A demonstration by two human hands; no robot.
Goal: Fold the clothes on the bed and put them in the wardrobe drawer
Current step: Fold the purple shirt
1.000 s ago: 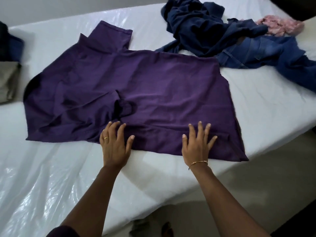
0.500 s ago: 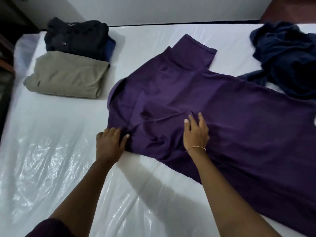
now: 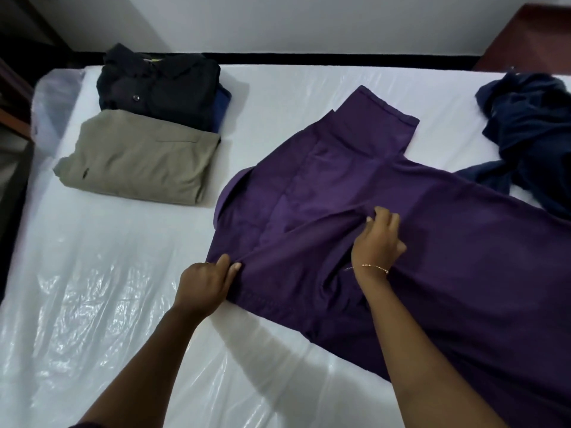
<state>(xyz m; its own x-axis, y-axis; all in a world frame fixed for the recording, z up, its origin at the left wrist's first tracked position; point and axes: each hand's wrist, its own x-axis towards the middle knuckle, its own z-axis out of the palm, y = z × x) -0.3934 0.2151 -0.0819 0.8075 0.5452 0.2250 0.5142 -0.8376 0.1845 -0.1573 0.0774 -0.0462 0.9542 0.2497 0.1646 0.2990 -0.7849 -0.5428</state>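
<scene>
**Both hands now pinch the purple shirt, ready to fold**

The purple shirt (image 3: 432,242) lies spread on the bed (image 3: 108,304), reaching from the middle toward its right edge. A second ago both hands were pressed flat on the cloth, smoothing it near the bed's near edge; they have since moved to the shirt's left end and closed on it. The left hand (image 3: 204,285) pinches the shirt's near-left corner between thumb and curled fingers (image 3: 230,267). The right hand (image 3: 378,242) has gathered a ridge of fabric further in, its fingers bent round the raised crease. That suggests smoothing is over and a fold of the sleeve side is starting.

Near the bed's far-left corner sit the finished pieces: a folded khaki garment (image 3: 139,168) and, just behind and touching it, a folded dark shirt (image 3: 160,88). A heap of unfolded navy clothes (image 3: 531,134) waits at the far-right edge. The wardrobe drawer is not in view, so much of the task seems left.
</scene>
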